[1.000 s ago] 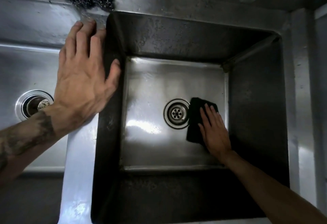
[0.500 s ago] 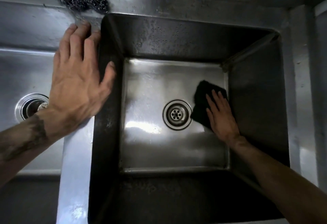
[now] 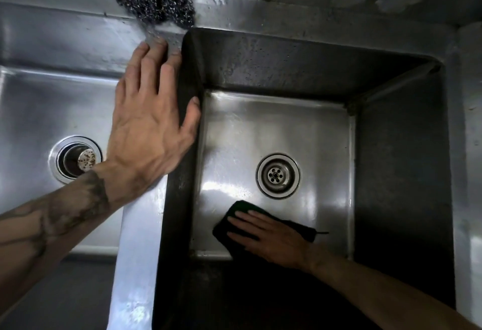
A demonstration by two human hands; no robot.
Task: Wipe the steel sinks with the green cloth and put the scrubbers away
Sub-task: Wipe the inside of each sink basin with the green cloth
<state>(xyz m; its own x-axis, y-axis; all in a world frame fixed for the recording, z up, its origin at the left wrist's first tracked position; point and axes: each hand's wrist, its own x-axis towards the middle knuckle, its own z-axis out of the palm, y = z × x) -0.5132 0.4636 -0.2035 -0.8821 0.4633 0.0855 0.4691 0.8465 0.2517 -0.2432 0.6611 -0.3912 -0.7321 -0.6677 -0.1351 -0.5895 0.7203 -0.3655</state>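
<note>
A: Start from the left, what's there?

B: The shallow left sink (image 3: 39, 110), its drain (image 3: 75, 158) showing. The left hand (image 3: 151, 131) lies flat on the divider (image 3: 138, 264) between the two sinks, fingers spread and gripping nothing, thumb hooked over the edge of the deep sink.

A: And the scrubber?

B: A steel wool scrubber (image 3: 156, 1) sits on the back ledge, just beyond those fingertips, not touching them.

A: The right side?

B: The deep right sink (image 3: 401, 173) has its drain (image 3: 277, 175) mid-floor. Near the front, the right hand (image 3: 271, 238) presses palm-down, fingers open and flat, on the cloth (image 3: 234, 212), which looks almost black in the dim light and lies on the floor just in front of the drain
</note>
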